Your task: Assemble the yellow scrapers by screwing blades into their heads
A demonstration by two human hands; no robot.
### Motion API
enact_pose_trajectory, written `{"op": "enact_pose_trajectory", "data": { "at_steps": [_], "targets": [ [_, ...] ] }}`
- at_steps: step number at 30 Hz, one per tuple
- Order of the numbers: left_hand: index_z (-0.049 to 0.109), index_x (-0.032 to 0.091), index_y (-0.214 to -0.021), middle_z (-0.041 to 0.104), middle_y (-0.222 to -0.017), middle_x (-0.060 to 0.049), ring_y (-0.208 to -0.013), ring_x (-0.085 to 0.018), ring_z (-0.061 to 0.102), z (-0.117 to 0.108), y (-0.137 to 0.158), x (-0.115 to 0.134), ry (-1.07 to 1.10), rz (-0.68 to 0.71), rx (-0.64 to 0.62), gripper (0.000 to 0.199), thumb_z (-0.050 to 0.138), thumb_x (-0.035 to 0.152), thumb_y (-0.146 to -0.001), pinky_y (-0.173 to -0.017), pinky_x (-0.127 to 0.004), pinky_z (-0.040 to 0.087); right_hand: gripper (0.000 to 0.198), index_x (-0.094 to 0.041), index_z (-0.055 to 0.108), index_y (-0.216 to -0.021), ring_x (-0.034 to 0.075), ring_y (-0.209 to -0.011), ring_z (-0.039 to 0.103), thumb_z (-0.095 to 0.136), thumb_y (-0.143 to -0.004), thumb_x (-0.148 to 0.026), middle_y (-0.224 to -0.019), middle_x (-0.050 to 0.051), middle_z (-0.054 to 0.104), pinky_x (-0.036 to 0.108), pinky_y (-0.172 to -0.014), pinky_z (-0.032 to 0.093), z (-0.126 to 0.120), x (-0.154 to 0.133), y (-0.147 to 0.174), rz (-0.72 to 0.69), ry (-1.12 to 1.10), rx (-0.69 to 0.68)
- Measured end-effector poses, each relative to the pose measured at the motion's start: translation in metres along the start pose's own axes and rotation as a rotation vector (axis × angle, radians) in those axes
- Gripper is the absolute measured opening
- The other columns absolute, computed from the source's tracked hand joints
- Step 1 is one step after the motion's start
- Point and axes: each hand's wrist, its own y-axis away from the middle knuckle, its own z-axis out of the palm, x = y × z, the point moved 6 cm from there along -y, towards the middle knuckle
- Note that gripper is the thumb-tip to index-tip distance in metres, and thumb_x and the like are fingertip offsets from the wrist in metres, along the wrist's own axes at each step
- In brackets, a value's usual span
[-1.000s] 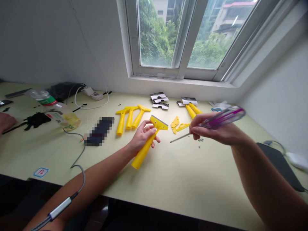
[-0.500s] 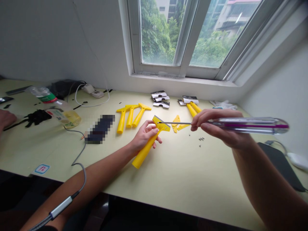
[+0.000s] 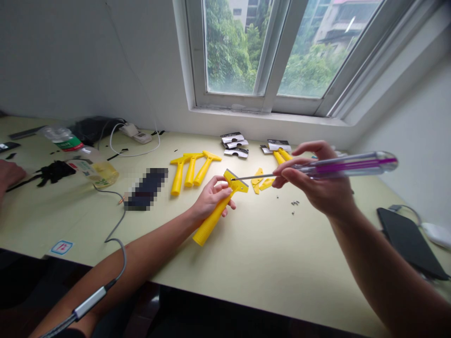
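While the left hand wraps thumb and fingers round the neck of a yellow plastic T-shaped scraper at the centre of the frame, the right hand pinches the front of a long screwdriver with a clear and purple handle; its thin metal shaft runs leftward, and the tip meets the left part of the scraper's head, though whether it sits in a screw slot I cannot tell.

The scraper looks light and stiff, its round handle probably easy to turn in the palm; the neck seems the best hold, since it steadies the head and keeps fingers off the grey metal strip along the far edge, which may be sharp; the screwdriver's smooth handle could slip.

Small metal screws lie loose right of centre, below the right hand, where a sleeve or palm might scatter them; two flat yellow plastic pieces rest just beyond the scraper; three similar yellow scrapers lie to its upper left; the pale tabletop gives most room at lower centre, up to its front edge along the bottom.
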Motion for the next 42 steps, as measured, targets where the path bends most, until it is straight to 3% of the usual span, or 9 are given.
{"op": "enact_pose_trajectory", "data": {
  "at_steps": [7,11,15,18,24,29,34,37,42],
  "targets": [
    [0.045,0.021,-0.102,0.056,-0.104,-0.005,-0.059,-0.014,0.066,0.003,0.001,-0.006,0.019,-0.057,0.013,0.041,0.073,0.036,-0.075,-0.035,-0.018,0.043,0.043,-0.032,0.049,-0.109,0.021,-0.088,0.066,0.075,-0.076,-0.04,-0.098,0.002,0.064,0.038,-0.081,0.055,0.001,0.002,0.004,-0.07,0.019,0.397],
    [0.046,0.021,-0.1,0.056,-0.102,-0.005,-0.058,-0.014,0.066,0.002,0.001,-0.009,0.019,-0.071,0.045,0.042,0.074,0.037,-0.073,-0.034,-0.018,0.043,0.05,-0.039,0.038,-0.13,0.021,-0.08,0.064,0.059,-0.086,-0.05,-0.084,0.0,0.061,0.041,-0.078,0.054,0.009,0.008,0.007,-0.044,-0.127,0.327],
    [0.045,0.02,-0.098,0.056,-0.1,-0.004,-0.058,-0.015,0.066,0.001,-0.001,-0.012,0.021,-0.095,0.06,0.043,0.075,0.036,-0.071,-0.034,-0.018,0.043,0.048,-0.031,0.049,-0.125,0.026,-0.095,0.063,0.039,-0.09,-0.063,-0.098,0.007,0.064,0.044,-0.08,0.054,0.013,0.007,0.006,0.011,-0.216,0.161],
    [0.045,0.021,-0.099,0.056,-0.101,-0.004,-0.058,-0.015,0.066,-0.002,-0.001,-0.009,0.028,-0.062,0.079,0.042,0.075,0.035,-0.072,-0.034,-0.018,0.043,0.037,-0.03,0.053,-0.121,0.026,-0.101,0.063,0.051,-0.09,-0.051,-0.11,0.008,0.063,0.043,-0.084,0.054,0.001,-0.003,0.002,-0.022,-0.075,0.198],
    [0.045,0.021,-0.099,0.055,-0.099,-0.002,-0.058,-0.014,0.066,-0.008,-0.002,-0.001,0.024,0.008,0.115,0.04,0.074,0.034,-0.074,-0.033,-0.018,0.043,0.057,-0.034,0.047,-0.128,0.026,-0.091,0.066,0.073,-0.078,-0.033,-0.108,0.005,0.063,0.044,-0.082,0.055,-0.034,-0.014,-0.003,-0.095,0.322,0.355],
    [0.046,0.02,-0.098,0.058,-0.1,-0.004,-0.057,-0.014,0.066,-0.016,-0.005,0.0,0.021,0.034,0.182,0.043,0.075,0.035,-0.071,-0.033,-0.018,0.043,0.039,-0.032,0.05,-0.128,0.024,-0.092,0.065,0.057,-0.09,-0.036,-0.123,0.007,0.06,0.039,-0.073,0.055,-0.04,-0.01,-0.005,-0.081,0.346,0.225],
    [0.046,0.02,-0.097,0.059,-0.101,-0.004,-0.057,-0.014,0.066,-0.019,-0.005,0.006,0.027,0.061,0.208,0.043,0.076,0.036,-0.07,-0.033,-0.018,0.043,0.027,-0.024,0.063,-0.102,0.021,-0.069,0.06,0.06,-0.086,-0.045,-0.085,0.006,0.065,0.04,-0.071,0.049,-0.049,-0.017,0.001,-0.029,0.768,0.326],
    [0.045,0.02,-0.097,0.058,-0.1,-0.003,-0.057,-0.014,0.066,-0.019,-0.005,0.007,0.027,0.064,0.215,0.043,0.076,0.035,-0.07,-0.034,-0.018,0.044,0.044,-0.028,0.047,-0.127,0.023,-0.086,0.061,0.057,-0.088,-0.044,-0.121,0.009,0.058,0.037,-0.073,0.05,-0.042,-0.019,0.001,-0.118,0.655,0.227],
    [0.046,0.02,-0.097,0.058,-0.102,-0.004,-0.057,-0.014,0.066,-0.02,-0.005,0.006,0.027,0.072,0.219,0.042,0.075,0.035,-0.071,-0.034,-0.019,0.044,0.037,-0.03,0.054,-0.119,0.021,-0.075,0.061,0.061,-0.086,-0.044,-0.094,0.004,0.063,0.037,-0.072,0.051,-0.044,-0.015,0.0,-0.006,0.643,0.246]
  ]
}}
